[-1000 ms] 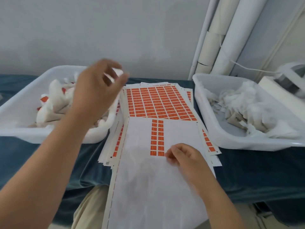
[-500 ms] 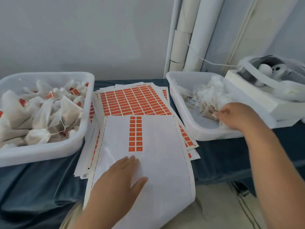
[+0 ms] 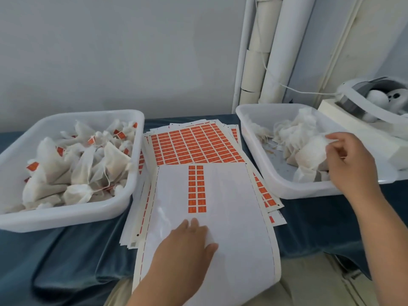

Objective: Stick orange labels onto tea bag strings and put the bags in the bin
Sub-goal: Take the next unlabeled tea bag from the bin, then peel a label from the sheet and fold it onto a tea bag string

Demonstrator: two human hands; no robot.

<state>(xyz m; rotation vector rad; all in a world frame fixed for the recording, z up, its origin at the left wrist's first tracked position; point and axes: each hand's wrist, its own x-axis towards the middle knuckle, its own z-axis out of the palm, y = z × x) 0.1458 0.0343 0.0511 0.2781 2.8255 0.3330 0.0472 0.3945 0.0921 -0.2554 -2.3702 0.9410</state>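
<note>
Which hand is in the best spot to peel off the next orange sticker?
Probably the left hand. It rests flat on the label sheet, just below the strip of orange labels. The right hand is off in the right bin, its grip busy pinching a tea bag.

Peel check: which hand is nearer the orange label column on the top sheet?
Left hand, resting just below the orange label column; right hand is in right white plastic bin.

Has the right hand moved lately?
Yes. Right hand moved off the white label sheet, rightward into the right white plastic bin, pinching a white tea bag.
</note>
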